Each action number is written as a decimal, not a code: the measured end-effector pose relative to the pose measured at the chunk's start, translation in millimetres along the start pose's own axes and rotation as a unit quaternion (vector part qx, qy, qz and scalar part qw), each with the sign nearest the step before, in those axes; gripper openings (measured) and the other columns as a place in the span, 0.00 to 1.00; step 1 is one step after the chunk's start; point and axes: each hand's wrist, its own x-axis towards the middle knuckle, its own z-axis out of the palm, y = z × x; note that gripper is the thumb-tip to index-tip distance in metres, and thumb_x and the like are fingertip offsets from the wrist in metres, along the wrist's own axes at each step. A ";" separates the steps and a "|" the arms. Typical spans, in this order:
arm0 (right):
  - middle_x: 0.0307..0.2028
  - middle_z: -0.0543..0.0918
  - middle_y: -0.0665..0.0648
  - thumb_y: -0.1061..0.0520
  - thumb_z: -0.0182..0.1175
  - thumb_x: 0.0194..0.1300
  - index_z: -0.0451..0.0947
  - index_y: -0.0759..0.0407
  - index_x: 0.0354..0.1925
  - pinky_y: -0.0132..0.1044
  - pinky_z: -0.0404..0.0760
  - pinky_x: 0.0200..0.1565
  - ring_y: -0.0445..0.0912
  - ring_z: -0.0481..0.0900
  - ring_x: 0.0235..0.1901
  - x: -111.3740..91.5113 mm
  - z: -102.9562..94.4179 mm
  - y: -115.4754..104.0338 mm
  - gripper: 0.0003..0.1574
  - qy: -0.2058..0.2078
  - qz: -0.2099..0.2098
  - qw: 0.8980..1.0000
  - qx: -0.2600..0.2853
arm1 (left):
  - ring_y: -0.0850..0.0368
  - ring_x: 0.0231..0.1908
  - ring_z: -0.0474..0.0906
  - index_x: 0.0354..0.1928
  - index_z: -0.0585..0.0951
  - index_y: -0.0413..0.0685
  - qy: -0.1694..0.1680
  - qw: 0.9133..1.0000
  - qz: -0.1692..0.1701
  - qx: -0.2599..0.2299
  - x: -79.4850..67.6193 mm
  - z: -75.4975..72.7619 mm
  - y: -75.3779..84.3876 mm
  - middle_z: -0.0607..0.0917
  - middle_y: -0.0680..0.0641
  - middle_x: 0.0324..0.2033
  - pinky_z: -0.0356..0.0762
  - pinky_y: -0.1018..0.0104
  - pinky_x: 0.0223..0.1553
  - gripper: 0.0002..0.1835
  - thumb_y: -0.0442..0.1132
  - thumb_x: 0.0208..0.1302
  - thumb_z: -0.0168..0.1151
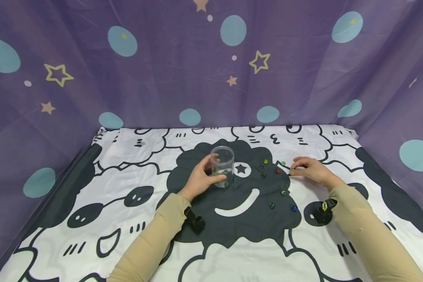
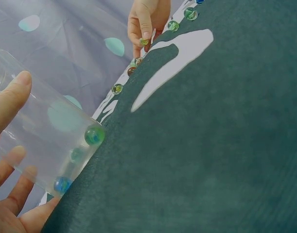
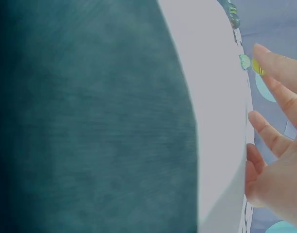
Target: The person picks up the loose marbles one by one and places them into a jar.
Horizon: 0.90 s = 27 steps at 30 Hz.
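My left hand [image 1: 205,175] grips a clear plastic jar [image 1: 223,160] from its left side, thumb in front and fingers behind. The jar stands upright on the cloth. Inside, at the bottom, lie several marbles, among them a green marble [image 2: 95,135] and a blue marble [image 2: 62,184]. My right hand [image 1: 311,171] pinches a yellow marble [image 3: 258,67] between thumb and index finger, close over the cloth at the right edge of the dark patch. A pale green marble [image 1: 283,163] lies just beyond those fingertips, and a red marble [image 1: 277,171] to their left.
Between the hands lie more loose marbles: a yellow-green marble [image 1: 265,161] at the back, a green marble [image 1: 283,192] and a blue marble [image 1: 294,208] nearer the front. A printed cloth [image 1: 253,258] covers the table. Behind it hangs a purple curtain [image 1: 155,70].
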 end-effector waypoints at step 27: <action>0.64 0.68 0.67 0.56 0.65 0.60 0.77 0.71 0.48 0.60 0.59 0.66 0.62 0.55 0.69 -1.6 4.8 -36.8 0.23 0.079 -0.022 0.996 0.048 | 0.40 0.61 0.68 0.66 0.65 0.40 -0.002 1.000 0.007 0.007 -0.7 -1.1 1.4 0.73 0.36 0.59 0.70 0.53 0.62 0.37 0.35 0.56 0.70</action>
